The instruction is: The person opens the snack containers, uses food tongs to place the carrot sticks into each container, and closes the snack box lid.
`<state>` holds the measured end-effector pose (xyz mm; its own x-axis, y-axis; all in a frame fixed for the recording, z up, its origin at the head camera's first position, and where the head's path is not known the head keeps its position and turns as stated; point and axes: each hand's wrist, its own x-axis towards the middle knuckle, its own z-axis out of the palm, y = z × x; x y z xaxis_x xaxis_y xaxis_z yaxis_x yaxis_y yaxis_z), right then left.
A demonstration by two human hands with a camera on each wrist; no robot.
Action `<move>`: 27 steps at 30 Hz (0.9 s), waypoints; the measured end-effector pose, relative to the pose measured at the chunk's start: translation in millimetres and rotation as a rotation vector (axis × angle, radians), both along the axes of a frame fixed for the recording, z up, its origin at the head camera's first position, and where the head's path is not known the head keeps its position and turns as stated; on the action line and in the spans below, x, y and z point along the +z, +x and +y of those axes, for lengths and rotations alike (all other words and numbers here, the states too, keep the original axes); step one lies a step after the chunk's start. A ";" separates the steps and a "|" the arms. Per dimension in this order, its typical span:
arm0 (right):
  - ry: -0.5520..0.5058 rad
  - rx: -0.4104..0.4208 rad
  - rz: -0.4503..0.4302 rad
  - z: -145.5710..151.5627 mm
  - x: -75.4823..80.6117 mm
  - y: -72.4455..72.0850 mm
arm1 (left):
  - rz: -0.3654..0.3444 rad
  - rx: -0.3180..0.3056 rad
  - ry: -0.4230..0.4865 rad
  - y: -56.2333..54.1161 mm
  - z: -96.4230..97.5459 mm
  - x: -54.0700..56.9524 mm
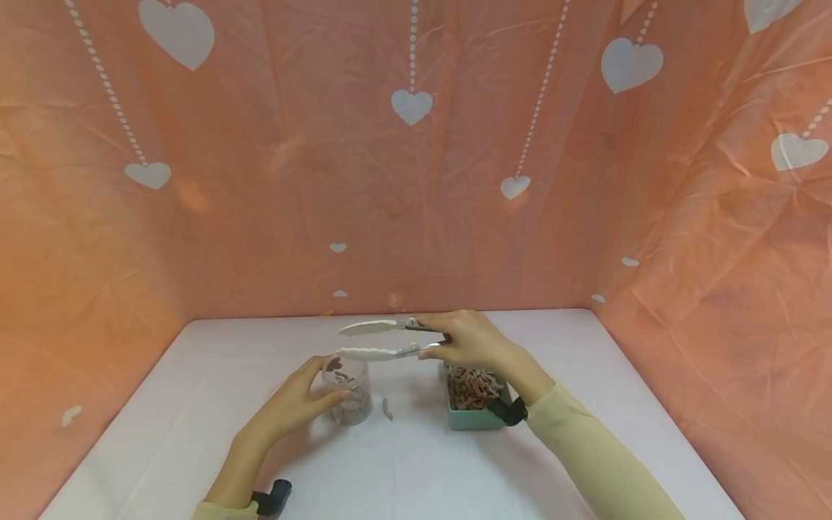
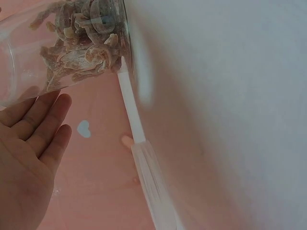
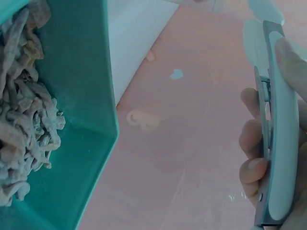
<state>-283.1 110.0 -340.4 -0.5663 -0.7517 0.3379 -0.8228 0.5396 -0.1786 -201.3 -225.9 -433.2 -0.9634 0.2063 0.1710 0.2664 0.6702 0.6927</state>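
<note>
A clear jar partly filled with brownish dried strips stands on the table. My left hand holds it from the left, fingers at the far side and thumb at the near side. My right hand grips a pair of tongs with pale, scalloped heads. Their arms are spread apart, and the lower head overlaps the jar's rim in the head view; no strip shows between them. Beneath the right wrist sits a green box containing many more dried strips.
One loose strip lies on the white tabletop between jar and box. Orange cloth with white hearts surrounds the table at the back and sides. Each wrist wears a black strap mount.
</note>
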 end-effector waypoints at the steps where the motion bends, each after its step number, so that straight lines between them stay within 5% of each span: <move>1: -0.005 -0.007 0.002 2.6 -0.2 0.7 | -0.001 -0.001 -0.003 -0.2 0.0 -0.2; 15: -0.109 -0.083 -0.007 56.6 -8.6 7.3 | 0.001 0.013 -0.003 0.1 1.1 2.6; 27: -0.009 -0.221 -0.054 105.2 -8.3 12.6 | -0.016 0.003 0.009 -0.4 0.8 1.4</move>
